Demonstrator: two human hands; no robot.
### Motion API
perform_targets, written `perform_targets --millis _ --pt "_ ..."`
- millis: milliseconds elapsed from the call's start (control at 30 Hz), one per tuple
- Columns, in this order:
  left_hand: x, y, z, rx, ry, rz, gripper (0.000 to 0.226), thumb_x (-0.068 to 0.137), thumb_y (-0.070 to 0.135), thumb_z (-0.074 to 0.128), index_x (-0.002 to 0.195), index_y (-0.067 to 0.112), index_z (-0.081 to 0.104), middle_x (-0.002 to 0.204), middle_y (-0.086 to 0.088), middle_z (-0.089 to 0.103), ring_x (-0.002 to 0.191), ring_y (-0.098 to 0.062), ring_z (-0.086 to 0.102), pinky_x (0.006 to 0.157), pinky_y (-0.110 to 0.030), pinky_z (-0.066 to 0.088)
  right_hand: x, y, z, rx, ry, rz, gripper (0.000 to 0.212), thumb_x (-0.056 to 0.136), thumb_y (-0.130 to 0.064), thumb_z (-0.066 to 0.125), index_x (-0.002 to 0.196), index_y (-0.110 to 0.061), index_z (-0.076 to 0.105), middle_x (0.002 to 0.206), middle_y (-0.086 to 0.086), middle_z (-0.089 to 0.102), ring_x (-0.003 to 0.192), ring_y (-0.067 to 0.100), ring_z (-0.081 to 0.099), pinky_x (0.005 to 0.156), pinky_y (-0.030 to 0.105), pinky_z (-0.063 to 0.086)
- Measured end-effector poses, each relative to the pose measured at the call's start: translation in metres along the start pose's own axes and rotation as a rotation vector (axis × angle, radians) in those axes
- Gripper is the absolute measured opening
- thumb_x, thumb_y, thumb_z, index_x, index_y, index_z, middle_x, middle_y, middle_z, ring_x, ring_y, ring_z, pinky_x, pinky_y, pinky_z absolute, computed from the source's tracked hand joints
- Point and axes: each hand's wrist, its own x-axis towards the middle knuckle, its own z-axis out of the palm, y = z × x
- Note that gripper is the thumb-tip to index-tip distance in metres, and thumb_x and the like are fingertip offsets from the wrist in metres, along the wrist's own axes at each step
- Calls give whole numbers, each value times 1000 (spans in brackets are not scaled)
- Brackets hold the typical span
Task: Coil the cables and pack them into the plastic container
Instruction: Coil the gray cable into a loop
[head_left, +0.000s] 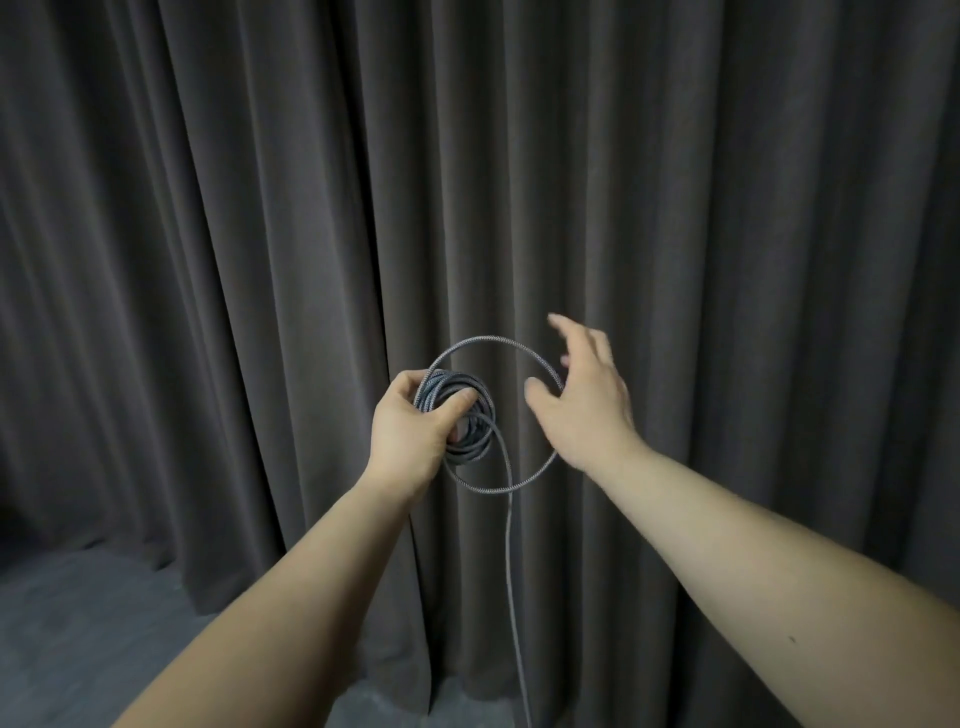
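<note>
A grey braided cable (470, 431) is wound into a small coil of several loops, held up in front of me. My left hand (415, 423) grips the coil's left side, thumb across the loops. One wider loop (498, 340) arcs out to the right and passes behind my right hand (584, 395), whose fingers are spread and relaxed; whether it touches the loop is unclear. The cable's loose tail (511, 571) hangs straight down from the coil and leaves the bottom edge. No plastic container is in view.
A dark grey pleated curtain (675, 182) fills the background close behind my hands. Grey carpeted floor (88, 613) shows at the lower left and along the bottom.
</note>
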Motion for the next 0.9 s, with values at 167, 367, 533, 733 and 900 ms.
perform_targets --millis 167,367,533,733,900 --pt "0 -3 3 11 -19 -8 20 81 12 77 91 12 60 64 3 62 52 -10 51 54 -24 46 -4 0 -1 -312 -163 -477 85 79 -40 67 150 -27 23 155 -6 24 136 18 22 110 38 32" --pt "-1 -2 6 -52 -42 -38 18 83 13 75 93 12 61 63 6 64 50 -9 52 53 -25 46 -5 11 7 -494 -138 -507 83 77 -49 71 146 -20 35 138 -2 47 124 25 42 96 49 46" --pt "0 -1 6 -98 -62 -58 15 86 14 72 95 11 61 66 4 66 51 -11 51 55 -25 46 -6 13 11 -479 -72 -488 65 74 -53 72 126 -18 56 114 -1 61 104 25 54 80 39 49" --pt "-2 0 8 -76 -121 -12 20 86 14 72 101 5 61 69 -1 64 55 -11 53 56 -23 49 -4 13 17 -327 10 -501 38 77 -40 71 103 -13 64 83 5 63 72 32 64 56 41 54" --pt "-2 -6 10 -56 -157 -15 27 81 14 77 103 8 62 86 -3 70 74 -12 64 68 -22 53 1 15 20 -303 42 -493 37 84 -42 42 72 -11 58 61 7 59 52 37 57 45 39 48"
